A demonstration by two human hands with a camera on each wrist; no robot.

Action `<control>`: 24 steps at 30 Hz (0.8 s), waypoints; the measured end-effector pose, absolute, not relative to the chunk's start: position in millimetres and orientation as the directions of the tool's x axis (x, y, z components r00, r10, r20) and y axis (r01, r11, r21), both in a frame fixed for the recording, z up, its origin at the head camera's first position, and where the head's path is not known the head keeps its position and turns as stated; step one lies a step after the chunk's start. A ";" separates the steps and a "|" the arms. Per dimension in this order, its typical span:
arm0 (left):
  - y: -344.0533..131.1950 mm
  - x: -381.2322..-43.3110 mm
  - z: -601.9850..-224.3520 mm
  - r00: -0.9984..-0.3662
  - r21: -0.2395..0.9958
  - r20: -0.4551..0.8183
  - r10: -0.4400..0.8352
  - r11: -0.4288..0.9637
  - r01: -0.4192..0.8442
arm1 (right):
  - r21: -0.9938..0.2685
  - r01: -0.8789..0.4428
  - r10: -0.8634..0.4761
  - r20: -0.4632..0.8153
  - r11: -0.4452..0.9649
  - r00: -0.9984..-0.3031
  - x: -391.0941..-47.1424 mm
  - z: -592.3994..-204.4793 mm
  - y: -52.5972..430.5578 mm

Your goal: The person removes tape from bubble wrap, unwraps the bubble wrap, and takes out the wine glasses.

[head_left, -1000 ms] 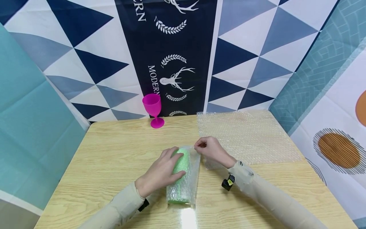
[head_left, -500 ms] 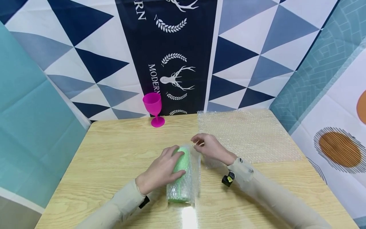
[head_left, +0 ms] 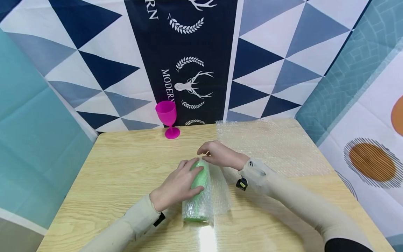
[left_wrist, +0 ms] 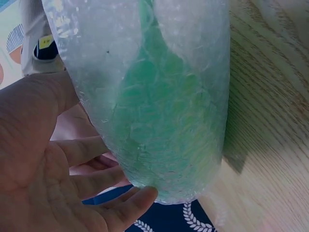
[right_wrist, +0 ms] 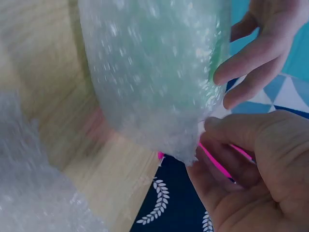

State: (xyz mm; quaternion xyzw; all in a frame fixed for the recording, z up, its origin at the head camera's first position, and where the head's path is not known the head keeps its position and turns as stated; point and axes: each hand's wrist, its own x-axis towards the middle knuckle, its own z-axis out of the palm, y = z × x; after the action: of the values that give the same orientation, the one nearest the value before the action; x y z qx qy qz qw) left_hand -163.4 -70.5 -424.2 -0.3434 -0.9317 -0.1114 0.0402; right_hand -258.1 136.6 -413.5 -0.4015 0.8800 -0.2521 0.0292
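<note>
A green goblet (left_wrist: 159,106), rolled in clear bubble wrap (right_wrist: 149,72), lies along the table, its bowl toward the far side. My left hand (head_left: 177,183) rests over it from the left, fingers spread and touching the wrap. Beyond the bowl end, my right hand (head_left: 220,154) has thumb and fingers apart at the wrap's gathered corner, as the right wrist view shows. A loose flap of wrap (head_left: 221,196) spreads on the table to the goblet's right.
At the back edge a pink goblet (head_left: 167,112) stands upright. A flat sheet of bubble wrap (head_left: 270,147) covers the table's (head_left: 119,157) back right. Patterned cloth hangs behind and at both sides.
My right hand has let go of the wrap's right edge and moved left to the bowl end. The flap has fallen outward to the right. My left hand has stayed in place.
</note>
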 end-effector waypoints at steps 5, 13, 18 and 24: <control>-70.0 -164.6 -424.0 -0.755 0.170 0.150 0.639 0.735 0.656 | -0.396 -0.760 -0.806 0.080 0.515 -0.587 -267.0 -410.4 126.1; -70.9 -165.5 -424.2 -0.749 0.162 0.156 0.643 0.732 0.662 | -0.358 -0.772 -0.836 -0.047 0.525 -0.547 -273.4 -400.3 115.2; -69.8 -165.4 -423.8 -0.745 0.163 0.147 0.651 0.727 0.667 | -0.360 -0.765 -0.832 -0.062 0.534 -0.552 -276.7 -397.9 115.6; -69.8 -164.5 -423.9 -0.747 0.166 0.155 0.646 0.729 0.664 | -0.338 -0.778 -0.837 -0.063 0.530 -0.543 -281.0 -398.3 117.6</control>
State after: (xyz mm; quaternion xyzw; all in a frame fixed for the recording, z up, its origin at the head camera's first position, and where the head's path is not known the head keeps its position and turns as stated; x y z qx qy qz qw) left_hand -164.5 -69.8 -423.9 -0.3528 -0.9287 -0.1059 0.0433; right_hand -281.0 117.6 -398.3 -0.4652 0.8678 -0.1360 0.1094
